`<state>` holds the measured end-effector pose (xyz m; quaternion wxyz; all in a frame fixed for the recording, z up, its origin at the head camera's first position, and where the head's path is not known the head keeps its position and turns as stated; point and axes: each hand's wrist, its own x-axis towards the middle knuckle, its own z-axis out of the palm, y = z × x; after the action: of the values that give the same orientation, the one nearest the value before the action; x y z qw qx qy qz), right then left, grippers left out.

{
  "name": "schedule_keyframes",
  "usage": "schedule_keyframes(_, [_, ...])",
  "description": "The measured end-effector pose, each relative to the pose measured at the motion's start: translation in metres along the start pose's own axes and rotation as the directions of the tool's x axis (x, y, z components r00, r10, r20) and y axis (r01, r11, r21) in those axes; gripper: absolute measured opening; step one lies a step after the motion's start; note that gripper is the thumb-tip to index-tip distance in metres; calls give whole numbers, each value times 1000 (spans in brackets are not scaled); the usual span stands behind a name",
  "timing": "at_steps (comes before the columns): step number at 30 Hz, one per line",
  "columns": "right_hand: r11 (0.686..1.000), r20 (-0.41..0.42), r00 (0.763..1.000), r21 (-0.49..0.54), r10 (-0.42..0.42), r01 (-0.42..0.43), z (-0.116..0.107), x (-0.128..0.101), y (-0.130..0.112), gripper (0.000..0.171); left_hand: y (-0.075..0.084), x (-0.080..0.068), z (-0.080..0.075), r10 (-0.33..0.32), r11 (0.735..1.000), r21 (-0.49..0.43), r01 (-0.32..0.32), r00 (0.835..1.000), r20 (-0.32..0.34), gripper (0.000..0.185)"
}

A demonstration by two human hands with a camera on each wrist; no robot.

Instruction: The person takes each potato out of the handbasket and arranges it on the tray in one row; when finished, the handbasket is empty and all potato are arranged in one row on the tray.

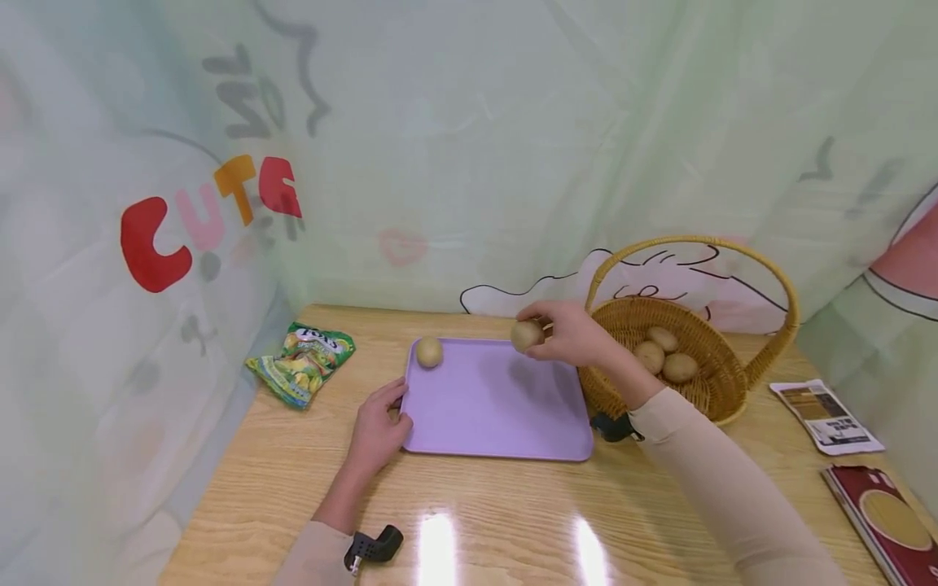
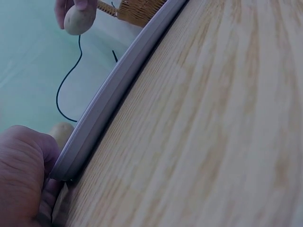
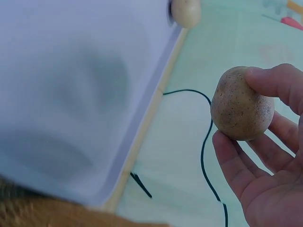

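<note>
My right hand pinches a small brown potato between thumb and fingers, held above the far right corner of a lilac tray. The right wrist view shows that potato close up in my fingers. A second potato lies at the tray's far left corner. My left hand grips the tray's left edge; in the left wrist view its fingers curl against the tray rim. A wicker basket with three potatoes stands right of the tray.
A green snack bag lies left of the tray on the wooden table. A leaflet and a red book sit at the right edge. Printed fabric walls close in the back and sides.
</note>
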<state>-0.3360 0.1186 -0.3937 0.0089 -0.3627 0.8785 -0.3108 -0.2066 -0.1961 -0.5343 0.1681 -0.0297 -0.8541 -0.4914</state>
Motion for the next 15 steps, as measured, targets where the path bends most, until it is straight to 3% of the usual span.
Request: schedule_keyframes(15, [997,62,996,54,60,-64,48,36,-1,48,1,1,-1,27,999,31,-27,1000,-10,47])
